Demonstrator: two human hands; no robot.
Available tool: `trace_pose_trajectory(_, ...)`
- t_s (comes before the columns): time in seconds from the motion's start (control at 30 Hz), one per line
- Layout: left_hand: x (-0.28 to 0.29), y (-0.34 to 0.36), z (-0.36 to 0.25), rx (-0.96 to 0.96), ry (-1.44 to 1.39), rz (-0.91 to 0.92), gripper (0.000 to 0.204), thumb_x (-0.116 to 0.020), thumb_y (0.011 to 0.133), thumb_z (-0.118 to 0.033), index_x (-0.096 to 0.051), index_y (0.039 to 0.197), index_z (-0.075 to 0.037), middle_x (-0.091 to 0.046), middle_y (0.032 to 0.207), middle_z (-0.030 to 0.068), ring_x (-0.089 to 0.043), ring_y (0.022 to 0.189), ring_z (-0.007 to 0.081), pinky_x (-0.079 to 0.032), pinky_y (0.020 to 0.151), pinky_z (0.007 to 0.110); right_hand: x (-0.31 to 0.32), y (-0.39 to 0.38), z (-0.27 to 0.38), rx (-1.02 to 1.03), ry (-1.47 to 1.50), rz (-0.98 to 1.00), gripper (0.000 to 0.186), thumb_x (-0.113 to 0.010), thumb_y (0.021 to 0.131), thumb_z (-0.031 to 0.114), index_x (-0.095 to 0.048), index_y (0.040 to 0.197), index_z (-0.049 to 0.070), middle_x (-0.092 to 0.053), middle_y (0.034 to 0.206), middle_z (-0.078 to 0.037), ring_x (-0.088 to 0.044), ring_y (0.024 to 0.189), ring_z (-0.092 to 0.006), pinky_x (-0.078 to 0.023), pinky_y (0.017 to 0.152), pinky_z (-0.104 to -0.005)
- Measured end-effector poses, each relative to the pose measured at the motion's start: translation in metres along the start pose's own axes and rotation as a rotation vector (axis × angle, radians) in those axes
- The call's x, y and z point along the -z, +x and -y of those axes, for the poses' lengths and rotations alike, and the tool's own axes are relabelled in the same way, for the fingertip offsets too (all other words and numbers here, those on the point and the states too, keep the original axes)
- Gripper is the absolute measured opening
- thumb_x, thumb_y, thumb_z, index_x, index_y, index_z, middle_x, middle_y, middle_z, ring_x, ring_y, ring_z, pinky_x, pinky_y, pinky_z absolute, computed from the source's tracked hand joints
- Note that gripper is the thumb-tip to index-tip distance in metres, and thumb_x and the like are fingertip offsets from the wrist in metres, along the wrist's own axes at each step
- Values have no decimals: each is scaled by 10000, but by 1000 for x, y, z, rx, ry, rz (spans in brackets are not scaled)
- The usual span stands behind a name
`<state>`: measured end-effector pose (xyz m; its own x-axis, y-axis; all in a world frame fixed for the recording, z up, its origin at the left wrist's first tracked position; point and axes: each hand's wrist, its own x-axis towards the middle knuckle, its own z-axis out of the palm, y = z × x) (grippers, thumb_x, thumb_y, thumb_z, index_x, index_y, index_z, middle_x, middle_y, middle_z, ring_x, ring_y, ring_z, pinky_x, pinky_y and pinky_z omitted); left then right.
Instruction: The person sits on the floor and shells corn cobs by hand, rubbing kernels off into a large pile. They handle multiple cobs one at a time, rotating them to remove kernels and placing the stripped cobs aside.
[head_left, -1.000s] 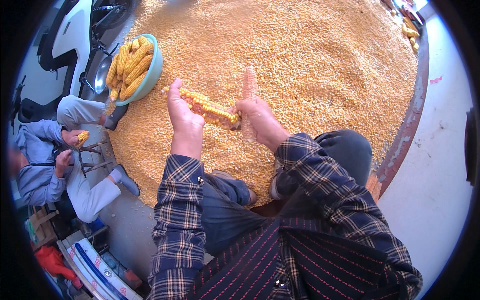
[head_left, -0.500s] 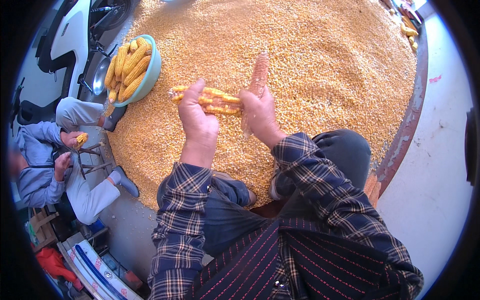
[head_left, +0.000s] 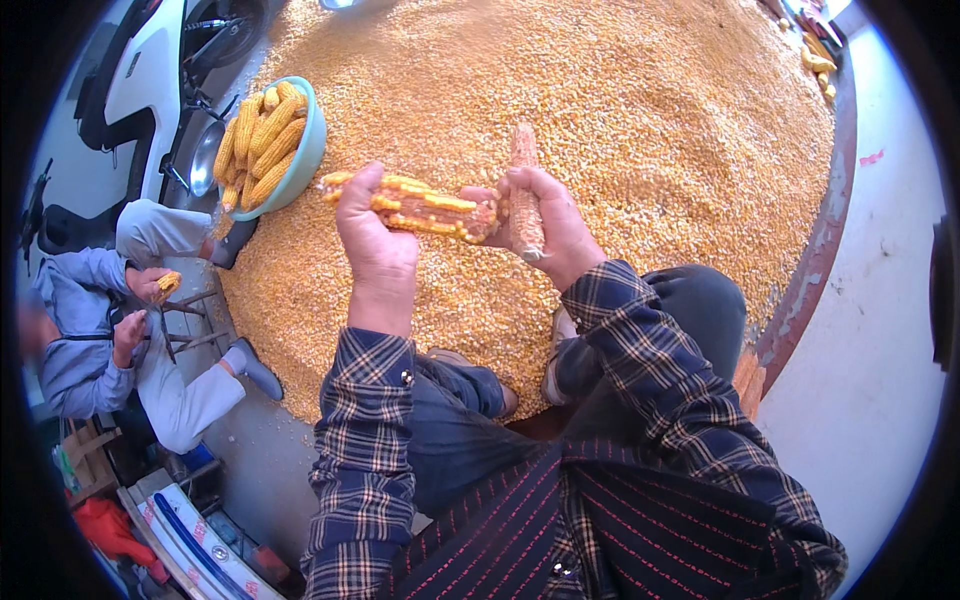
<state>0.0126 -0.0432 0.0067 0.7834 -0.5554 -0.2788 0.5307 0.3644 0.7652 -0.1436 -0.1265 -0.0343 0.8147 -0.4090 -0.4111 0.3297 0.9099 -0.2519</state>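
A partly stripped corn ear (head_left: 430,208) is gripped by the left hand (head_left: 378,250), its right end met by the fingers of the right hand (head_left: 568,232), in which a bare cob (head_left: 524,190) is clasped crosswise; both are held above spread loose kernels (head_left: 660,150).

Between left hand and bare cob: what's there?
Head view: a partly shelled ear stretches from the left hand toward the bare cob, held in the right hand.

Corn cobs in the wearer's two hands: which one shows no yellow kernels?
The bare cob in the right hand; the other cob, in the left hand, carries rows of yellow kernels.
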Motion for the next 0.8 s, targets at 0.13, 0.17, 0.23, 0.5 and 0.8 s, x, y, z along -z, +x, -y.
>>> trace_pose_trajectory(0.13, 11, 6, -2, 24, -47, -128, 202, -687, 754, -132, -548, 893, -88, -564, 839, 31, -572, 829, 205, -469, 828, 399, -10, 2, -12, 183, -388, -19, 301, -571, 839, 225, -500, 1057, 30, -602, 935, -89, -574, 766, -157, -466, 693, -301)
trace_pose_trajectory(0.17, 11, 5, -3, 28, -46, -130, 202, -685, 755, -143, -549, 894, -89, -560, 839, 30, -565, 828, 198, -465, 816, 389, -9, 6, -20, 290, -429, -61, 267, -569, 841, 201, -507, 1037, 31, -600, 918, -76, -568, 758, -147, -467, 682, -295)
trace_pose_trajectory(0.23, 7, -1, 0, 52, -47, -131, 204, -681, 756, -165, -552, 896, -90, -552, 838, 26, -553, 825, 184, -456, 793, 368, -9, 14, -39, 511, -510, -161, 198, -565, 844, 154, -520, 995, 34, -595, 884, -50, -554, 743, -127, -469, 660, -282)
trace_pose_trajectory(0.5, -18, -31, 14, -112, 186, 165, 207, -628, 752, -36, -540, 936, -75, -558, 880, 13, -552, 843, 131, -436, 828, 295, 13, 15, -16, 119, -360, -198, 164, -563, 842, 182, -505, 931, 57, -561, 696, -63, -560, 592, -174, -495, 532, -343)
trace_pose_trajectory(0.8, 15, 4, 4, 34, -70, -34, 110, -661, 730, -137, -572, 772, -87, -595, 745, 43, -585, 723, 188, -480, 750, 345, -11, 1, -9, 87, 49, -175, 170, -522, 873, 207, -482, 928, 52, -602, 919, -151, -622, 814, -282, -548, 694, -466)
